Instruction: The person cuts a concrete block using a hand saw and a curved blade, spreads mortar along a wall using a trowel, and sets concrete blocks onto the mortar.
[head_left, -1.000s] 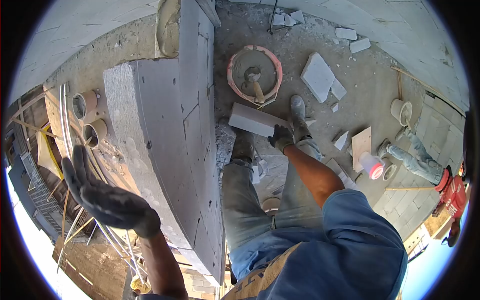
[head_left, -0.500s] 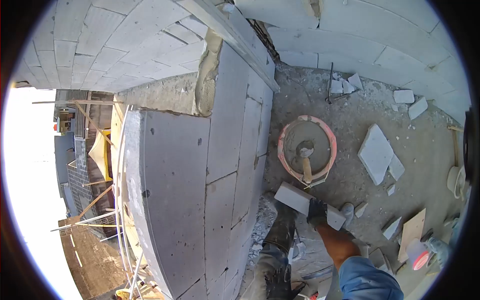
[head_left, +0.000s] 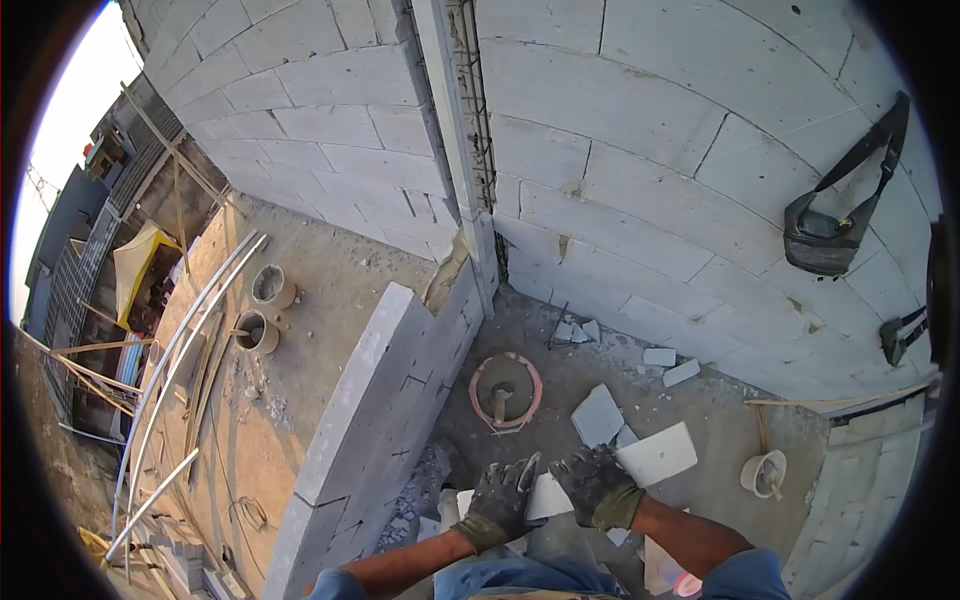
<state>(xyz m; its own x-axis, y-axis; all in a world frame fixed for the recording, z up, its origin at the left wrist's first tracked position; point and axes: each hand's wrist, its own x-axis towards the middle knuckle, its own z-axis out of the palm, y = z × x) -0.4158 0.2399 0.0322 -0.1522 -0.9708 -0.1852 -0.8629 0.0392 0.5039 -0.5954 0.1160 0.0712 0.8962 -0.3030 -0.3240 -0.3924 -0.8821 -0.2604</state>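
Note:
A long pale lightweight concrete block [head_left: 657, 454] lies slanted across the front of my body, its right end higher in the view. My left hand [head_left: 498, 505], in a dark work glove, is laid over the block's left part with the fingers pointing up and away. Near the block's middle, my right hand [head_left: 598, 487], gloved too, is wrapped over it. Both gloves hide parts of the block. Beyond my hands, a round pinkish-rimmed mortar tub [head_left: 536, 392] holds grey mortar, with a handled tool [head_left: 500, 403] in it.
A low block wall [head_left: 375, 400] runs along my left. Broken block pieces [head_left: 598, 415] lie beyond my right hand. A bucket [head_left: 764, 474] stands at right, and a black bag [head_left: 825, 240] hangs on the wall. Two buckets [head_left: 258, 332] stand past the low wall.
The view has tilted up, showing more walls and floor. My left hand, lower down and off the block before, has come onto it. The block has been raised closer to me.

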